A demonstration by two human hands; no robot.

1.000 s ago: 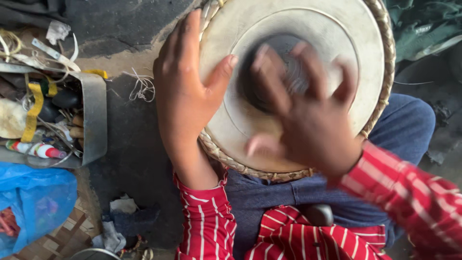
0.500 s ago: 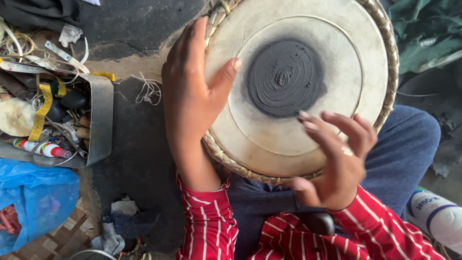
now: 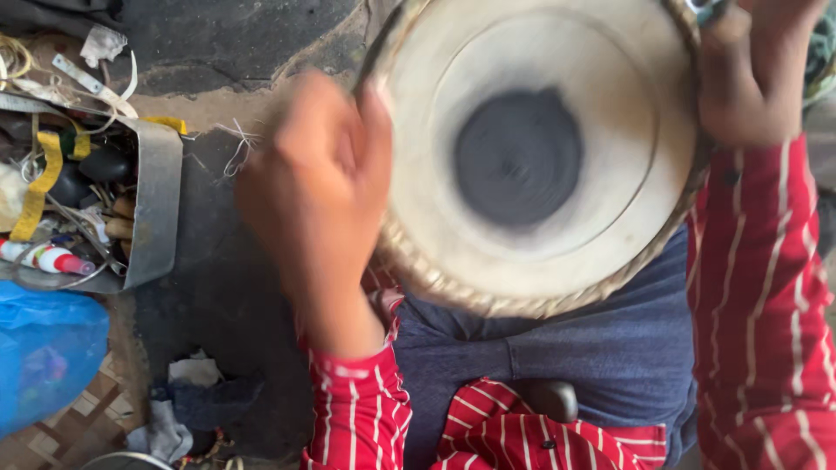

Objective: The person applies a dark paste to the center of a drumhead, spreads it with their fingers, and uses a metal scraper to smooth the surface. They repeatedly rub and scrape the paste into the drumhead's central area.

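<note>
One tabla drum rests on the lap, its round pale head with a black centre spot facing up at the camera. The left hand, blurred, curls against the rim at nine o'clock. The right hand grips the rim at two o'clock. A metal tray at far left holds one white tube with a red cap; a blue plastic bag lies below it.

Place: a floor-level drum repair workshop
Signs: metal tool tray crammed with tools, scraps on dark floor
</note>
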